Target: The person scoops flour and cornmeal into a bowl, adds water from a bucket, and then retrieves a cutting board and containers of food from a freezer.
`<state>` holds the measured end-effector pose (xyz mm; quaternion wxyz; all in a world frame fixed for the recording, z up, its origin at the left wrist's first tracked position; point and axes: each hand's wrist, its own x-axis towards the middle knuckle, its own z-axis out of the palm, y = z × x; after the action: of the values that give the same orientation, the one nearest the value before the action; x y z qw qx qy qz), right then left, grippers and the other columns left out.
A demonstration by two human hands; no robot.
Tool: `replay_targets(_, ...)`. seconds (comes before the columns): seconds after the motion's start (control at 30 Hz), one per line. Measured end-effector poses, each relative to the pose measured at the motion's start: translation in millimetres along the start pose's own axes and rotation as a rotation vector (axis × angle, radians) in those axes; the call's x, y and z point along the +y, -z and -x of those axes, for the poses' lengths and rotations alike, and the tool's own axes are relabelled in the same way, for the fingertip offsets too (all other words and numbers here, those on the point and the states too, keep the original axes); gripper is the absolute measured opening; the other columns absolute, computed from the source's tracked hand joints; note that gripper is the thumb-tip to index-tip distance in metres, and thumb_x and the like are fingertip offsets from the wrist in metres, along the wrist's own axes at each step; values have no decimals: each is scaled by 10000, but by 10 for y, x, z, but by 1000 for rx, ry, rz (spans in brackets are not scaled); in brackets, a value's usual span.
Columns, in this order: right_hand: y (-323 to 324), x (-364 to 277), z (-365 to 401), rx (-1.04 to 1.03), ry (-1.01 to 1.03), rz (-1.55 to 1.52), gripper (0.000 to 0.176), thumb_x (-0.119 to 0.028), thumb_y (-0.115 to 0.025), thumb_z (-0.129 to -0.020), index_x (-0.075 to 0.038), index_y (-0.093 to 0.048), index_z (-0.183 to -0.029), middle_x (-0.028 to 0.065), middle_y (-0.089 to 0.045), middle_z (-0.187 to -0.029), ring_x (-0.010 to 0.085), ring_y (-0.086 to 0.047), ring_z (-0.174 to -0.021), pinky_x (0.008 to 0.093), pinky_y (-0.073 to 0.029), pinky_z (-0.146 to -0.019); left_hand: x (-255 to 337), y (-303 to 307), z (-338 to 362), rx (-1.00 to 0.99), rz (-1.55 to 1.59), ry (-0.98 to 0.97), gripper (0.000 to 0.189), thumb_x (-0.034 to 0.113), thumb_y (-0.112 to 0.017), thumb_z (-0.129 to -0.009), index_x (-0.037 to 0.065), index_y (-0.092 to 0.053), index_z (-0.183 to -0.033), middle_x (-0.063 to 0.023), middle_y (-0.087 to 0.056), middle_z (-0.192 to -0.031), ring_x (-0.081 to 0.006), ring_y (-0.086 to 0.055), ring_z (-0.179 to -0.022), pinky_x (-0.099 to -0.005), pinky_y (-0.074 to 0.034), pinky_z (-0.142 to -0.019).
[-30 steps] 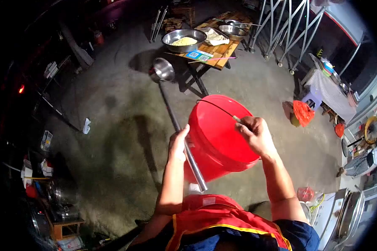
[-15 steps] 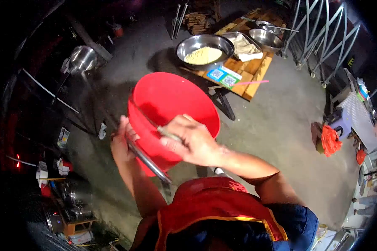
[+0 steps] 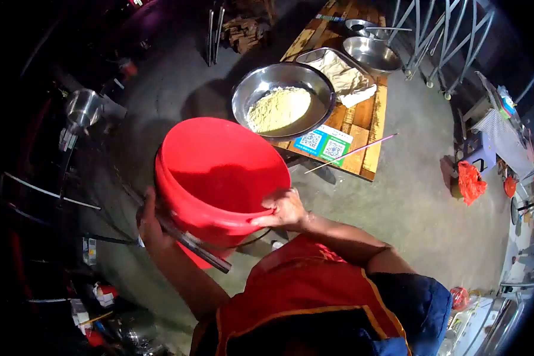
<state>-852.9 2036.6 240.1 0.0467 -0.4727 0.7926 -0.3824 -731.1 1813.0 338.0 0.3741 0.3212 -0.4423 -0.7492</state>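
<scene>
A red bucket is tilted in front of me, its wide mouth turned up and away from my body. My right hand is closed on the bucket's near right rim, thumb on the outer side and fingers over the edge. At the bucket's left side my left hand holds a dark metal rod, which slants down to the right across the bucket's outer wall. Part of those fingers is hidden in shadow. The bucket's thin handle hangs below the near rim. Shadow covers much of its inside.
A wooden table ahead holds a steel basin with pale yellow powder, a tray with cloth, a steel bowl, a QR-code card and a thin stick. A metal folding frame stands at the back right.
My right hand has let go of the bucket's handle and now grips the rim. The bucket has shifted left and lower in view, while the table and basin appear closer.
</scene>
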Motion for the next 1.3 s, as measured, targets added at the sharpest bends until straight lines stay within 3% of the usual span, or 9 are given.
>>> replay_targets(0.03,-48,85,-129,126,64,-62,569,-620,-580,-634,-69,-504,-515,112,-521,-548,303,-538,-577,392,-395,-508,4,-107,-105,73,-35,-6,221,234,-604,-809,102,-526,-650,25,-467,-596,-85,-431,-517,-249,-367,-480)
replay_targets(0.17,-41,441,-547,31,91,-16,528,-550,-665,-583,-74,-454,-497,109,-486,-524,286,-520,-546,383,-391,-491,-43,-256,-496,108,-123,-22,180,202,-625,-791,98,-545,-669,24,-499,-609,-81,-459,-503,-245,-370,-431)
replay_targets(0.23,-145,592,-766,383,251,-216,505,-516,-695,-569,-77,-456,-496,104,-489,-514,278,-528,-535,380,-396,-483,-62,-536,-730,52,-77,-52,171,192,-639,-778,92,-545,-676,26,-504,-609,-85,-466,-489,-244,-367,-404)
replay_targets(0.43,83,972,-1159,36,29,-219,510,-548,-649,-604,-73,-487,-509,117,-523,-552,287,-544,-551,400,-401,-493,-118,-1110,-1243,174,-159,-47,149,175,-644,-774,62,-556,-734,9,-536,-646,-100,-492,-503,-244,-386,-411)
replay_targets(0.53,138,1042,-1296,43,15,-234,518,-561,-631,-614,-72,-490,-516,119,-523,-552,295,-542,-553,402,-397,-492,-61,-1485,-1287,237,-252,-69,148,173,-645,-773,50,-565,-757,-9,-563,-686,-103,-508,-521,-240,-392,-413)
replay_targets(0.6,132,1132,-1393,63,17,-284,511,-551,-641,-611,-71,-489,-518,117,-516,-544,299,-538,-547,401,-394,-488,-85,-1625,-1379,173,-218,-117,155,180,-647,-771,46,-571,-768,-18,-577,-696,-101,-515,-521,-230,-391,-413)
replay_targets(0.73,243,1229,-1528,93,-13,-449,500,-532,-661,-601,-68,-491,-521,111,-501,-532,302,-532,-543,401,-387,-485,-59,-1787,-1472,170,-362,-117,150,184,-646,-773,49,-580,-766,-16,-584,-675,-91,-518,-507,-210,-384,-410)
replay_targets(1.23,271,1477,-1672,90,-106,-525,553,-558,-657,-596,-53,-458,-489,137,-474,-495,306,-508,-494,394,-356,-456,-138,-2214,-1583,95,-372,-160,160,178,-630,-789,69,-588,-679,8,-546,-567,-63,-481,-435,-186,-353,-385)
replay_targets(1.3,287,1479,-1667,116,-83,-569,491,-432,-690,-601,-30,-424,-508,132,-413,-488,274,-445,-460,363,-329,-432,-149,-2228,-1584,89,-380,-181,152,166,-623,-794,64,-591,-687,6,-554,-578,-64,-486,-443,-183,-359,-392)
